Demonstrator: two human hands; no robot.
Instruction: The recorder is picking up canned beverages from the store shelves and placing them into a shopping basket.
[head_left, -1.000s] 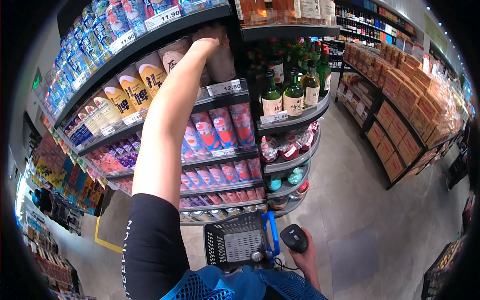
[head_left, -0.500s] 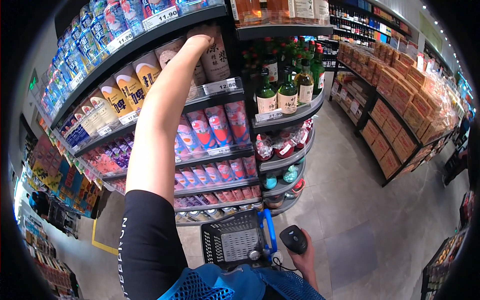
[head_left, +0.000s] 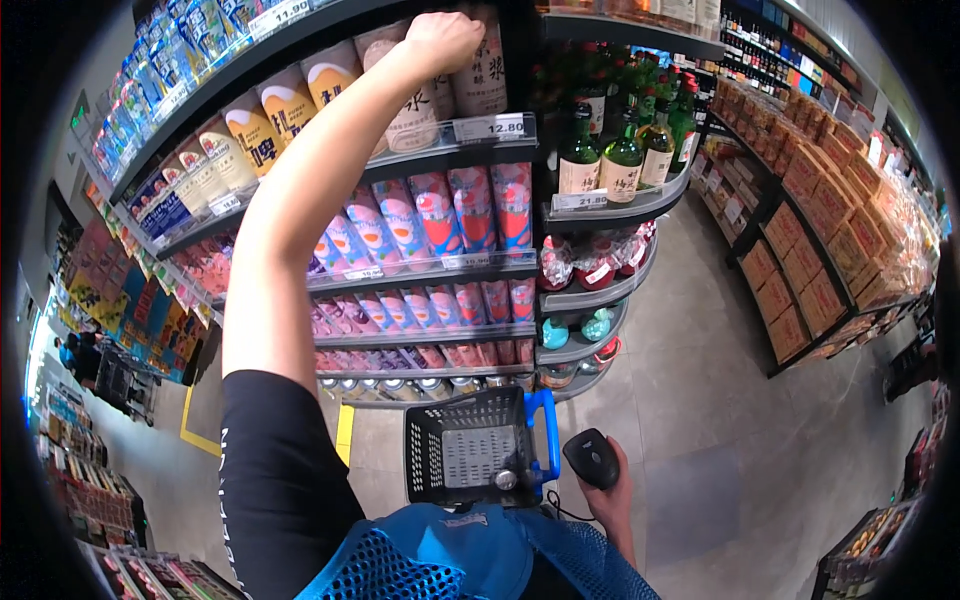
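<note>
At the curved black drinks shelf [head_left: 490,153]

Black plastic basket with blue handle [head_left: 425,442] sits lower down. Tall greyish-beige can [head_left: 484,88] is on an upper tier, left hand [head_left: 447,42] by its top, fingers curled, can't tell if gripping. Right hand [head_left: 609,488] is wrapped round a black plastic scanner [head_left: 591,459]

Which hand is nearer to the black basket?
Right. The right hand, holding a black handheld device, is just right of the basket; the left hand is farther away, up by the tall cans.
</note>
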